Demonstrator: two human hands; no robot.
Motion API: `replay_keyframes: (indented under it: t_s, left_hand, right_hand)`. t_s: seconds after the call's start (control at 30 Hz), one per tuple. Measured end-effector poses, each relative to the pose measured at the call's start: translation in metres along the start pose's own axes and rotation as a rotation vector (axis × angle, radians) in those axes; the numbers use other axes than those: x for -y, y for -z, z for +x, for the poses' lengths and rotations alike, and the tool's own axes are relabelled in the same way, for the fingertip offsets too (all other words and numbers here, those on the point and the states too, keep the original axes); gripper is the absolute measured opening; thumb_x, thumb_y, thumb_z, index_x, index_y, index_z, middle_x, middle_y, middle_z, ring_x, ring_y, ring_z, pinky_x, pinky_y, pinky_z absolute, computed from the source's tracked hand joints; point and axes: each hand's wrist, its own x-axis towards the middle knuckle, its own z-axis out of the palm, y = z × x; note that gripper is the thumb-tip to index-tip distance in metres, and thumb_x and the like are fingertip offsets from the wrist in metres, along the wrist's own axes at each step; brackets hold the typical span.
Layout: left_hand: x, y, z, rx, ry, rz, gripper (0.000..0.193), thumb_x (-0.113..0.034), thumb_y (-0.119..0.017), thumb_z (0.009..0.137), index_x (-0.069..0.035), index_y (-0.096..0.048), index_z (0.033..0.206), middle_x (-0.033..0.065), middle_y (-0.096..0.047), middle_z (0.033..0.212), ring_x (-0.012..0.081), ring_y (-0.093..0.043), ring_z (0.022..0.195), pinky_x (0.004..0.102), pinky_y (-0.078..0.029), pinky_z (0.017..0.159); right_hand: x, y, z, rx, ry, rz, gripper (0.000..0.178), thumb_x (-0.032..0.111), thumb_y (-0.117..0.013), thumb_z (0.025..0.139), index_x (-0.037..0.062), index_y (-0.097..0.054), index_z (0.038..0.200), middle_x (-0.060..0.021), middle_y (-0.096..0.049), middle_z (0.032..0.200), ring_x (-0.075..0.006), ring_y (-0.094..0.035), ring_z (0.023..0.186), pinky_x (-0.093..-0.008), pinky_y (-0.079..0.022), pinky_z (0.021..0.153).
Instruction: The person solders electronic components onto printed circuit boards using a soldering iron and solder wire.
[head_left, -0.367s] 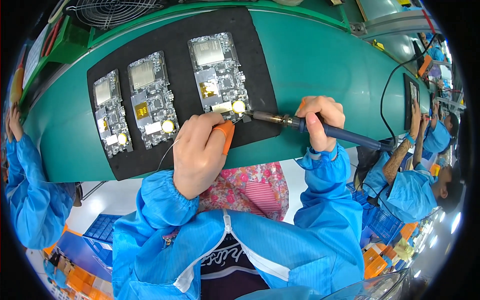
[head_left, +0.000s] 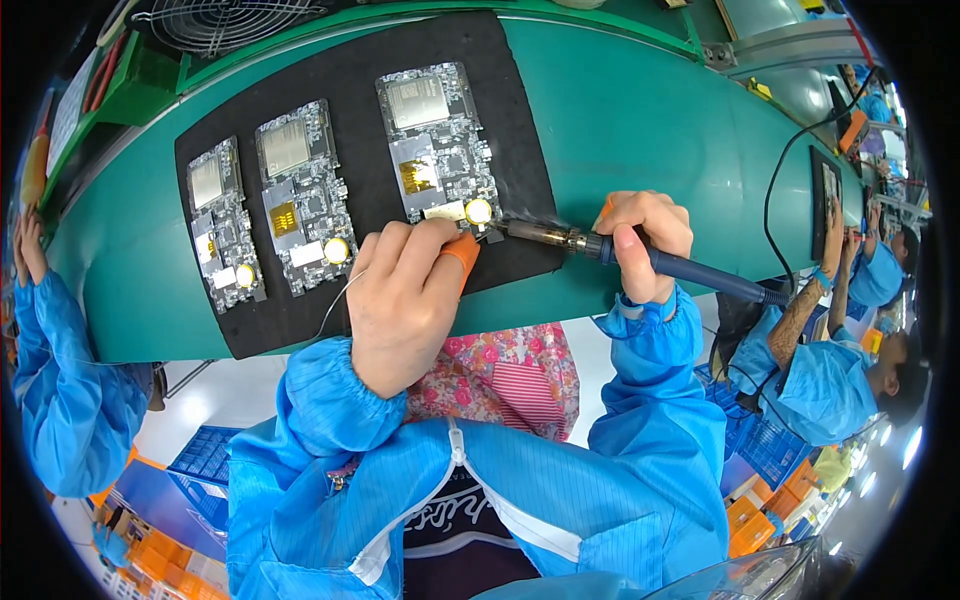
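My left hand, an orange finger cot on one finger, pinches a thin solder wire at the lower edge of the rightmost circuit board. In my right hand is a soldering iron, gripped by its dark blue handle. The iron's tip points left and meets the board's lower right corner, beside a round yellow-rimmed part; faint smoke rises there. Whether tip and wire touch is too small to tell. Two similar boards, a middle one and a left one, lie farther left.
All the boards lie on a black foam mat over a green bench top. The iron's black cable loops at the right. A metal fan guard stands at the far left. Co-workers in blue sit on both sides.
My left hand has tilted slightly, its fingers a little higher and farther right. A wisp of smoke now shows over the iron's tip. The right hand stays almost still.
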Motion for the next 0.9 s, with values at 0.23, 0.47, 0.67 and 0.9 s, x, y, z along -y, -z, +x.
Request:
replay_keyframes:
  t_s: [0.23, 0.47, 0.67, 0.9]
  left_hand:
    - [-0.002, 0.013, -0.005, -0.059, 0.164, -0.118, 0.019, 0.003, -0.071, 0.066, 0.002, -0.06, 0.082, 0.0086, -0.055, 0.092, 0.0254, -0.055, 0.08, 0.0322, -0.047, 0.063]
    - [0.001, 0.028, -0.016, 0.006, 0.143, -0.002, 0.02, 0.005, -0.07, 0.067, 0.002, -0.061, 0.084, 0.01, -0.056, 0.097, 0.0264, -0.056, 0.082, 0.0322, -0.046, 0.064]
    - [0.005, 0.018, -0.016, -0.057, 0.132, -0.133, 0.02, 0.005, -0.07, 0.066, 0.002, -0.061, 0.084, 0.0098, -0.057, 0.093, 0.0249, -0.056, 0.077, 0.0324, -0.047, 0.062]
    - [0.003, 0.015, -0.014, -0.005, 0.141, -0.122, 0.02, 0.009, -0.068, 0.066, 0.003, -0.06, 0.083, 0.0115, -0.056, 0.093, 0.0268, -0.057, 0.079, 0.0322, -0.047, 0.065]
  right_hand:
    - [-0.002, -0.001, 0.0, -0.013, 0.013, 0.03, 0.014, 0.007, -0.053, 0.075, -0.0008, -0.049, 0.063, -0.0093, -0.05, 0.052, -0.018, -0.044, 0.04, -0.0289, -0.033, 0.039]
    - [0.0, 0.004, -0.007, -0.125, -0.019, 0.118, 0.016, 0.01, -0.053, 0.076, -0.0018, -0.051, 0.065, -0.0096, -0.05, 0.053, -0.0168, -0.044, 0.042, -0.0284, -0.033, 0.04]
    - [0.003, 0.0, -0.008, -0.128, -0.01, 0.093, 0.018, 0.012, -0.053, 0.077, -0.0022, -0.052, 0.066, -0.0096, -0.051, 0.053, -0.0158, -0.045, 0.042, -0.028, -0.032, 0.04]
    - [0.006, -0.003, -0.001, 0.006, 0.025, 0.023, 0.013, 0.006, -0.053, 0.075, -0.0016, -0.051, 0.064, -0.01, -0.05, 0.052, -0.0188, -0.046, 0.04, -0.03, -0.034, 0.039]
